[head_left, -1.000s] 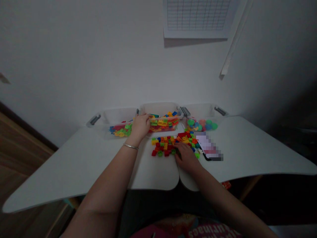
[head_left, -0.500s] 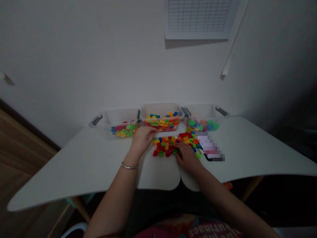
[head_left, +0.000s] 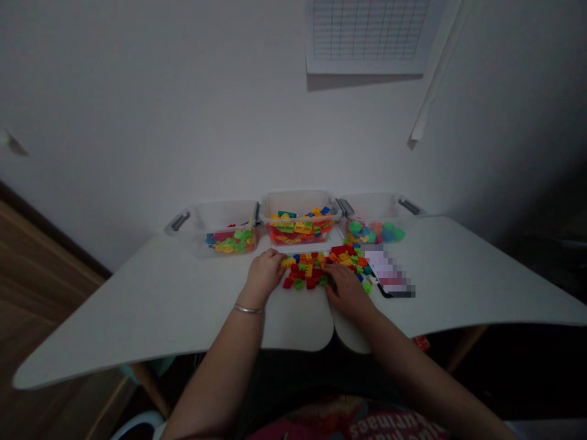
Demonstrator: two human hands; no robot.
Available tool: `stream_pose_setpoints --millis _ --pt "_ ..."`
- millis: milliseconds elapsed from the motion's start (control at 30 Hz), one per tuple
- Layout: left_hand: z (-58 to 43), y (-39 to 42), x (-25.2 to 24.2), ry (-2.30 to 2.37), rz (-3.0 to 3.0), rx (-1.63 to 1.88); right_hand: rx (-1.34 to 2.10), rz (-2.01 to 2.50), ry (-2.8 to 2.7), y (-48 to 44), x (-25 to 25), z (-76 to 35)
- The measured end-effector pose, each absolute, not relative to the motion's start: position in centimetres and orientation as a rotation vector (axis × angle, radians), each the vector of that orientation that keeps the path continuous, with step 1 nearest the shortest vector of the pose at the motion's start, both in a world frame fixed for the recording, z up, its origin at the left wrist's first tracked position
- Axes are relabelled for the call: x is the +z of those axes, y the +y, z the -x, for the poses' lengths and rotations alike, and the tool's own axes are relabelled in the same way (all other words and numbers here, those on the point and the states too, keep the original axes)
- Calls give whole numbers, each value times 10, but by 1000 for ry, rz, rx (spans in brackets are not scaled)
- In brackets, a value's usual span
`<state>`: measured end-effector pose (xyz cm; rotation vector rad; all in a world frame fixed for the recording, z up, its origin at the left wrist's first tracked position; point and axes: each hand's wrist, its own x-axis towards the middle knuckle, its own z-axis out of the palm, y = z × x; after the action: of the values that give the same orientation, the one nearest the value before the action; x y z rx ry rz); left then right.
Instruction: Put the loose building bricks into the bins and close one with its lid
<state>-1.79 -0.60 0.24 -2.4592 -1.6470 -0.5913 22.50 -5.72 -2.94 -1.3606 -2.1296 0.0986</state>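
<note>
My left hand (head_left: 265, 275) and right hand (head_left: 346, 290) are at the brick pile (head_left: 309, 270), fingers part-curled (whether either grips anything, I cannot tell)

At the table (head_left: 183, 311), the left hand (head_left: 265, 274) touches the left end of the blocks (head_left: 309, 271), the right hand (head_left: 347, 289) their near side, three bins (head_left: 298, 200) behind.

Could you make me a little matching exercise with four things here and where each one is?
1. Left hand
2. Phone
3. Gridded sheet
4. Middle bin

A. Up on the wall
B. Between the two side bins
C. At the left edge of the loose bricks
D. Just right of the loose bricks

Pairs: 1-C, 2-D, 3-A, 4-B
</note>
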Motion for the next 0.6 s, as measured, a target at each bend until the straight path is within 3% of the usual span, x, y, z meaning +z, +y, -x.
stream_pose_setpoints --millis 400,600 --pt "22 0 -9 -1786 2513 -868 132 1368 -2122 -59 -28 -226" --pt "17 6 -14 -1844 2457 -1419 153 1373 -2107 -59 -25 -225"
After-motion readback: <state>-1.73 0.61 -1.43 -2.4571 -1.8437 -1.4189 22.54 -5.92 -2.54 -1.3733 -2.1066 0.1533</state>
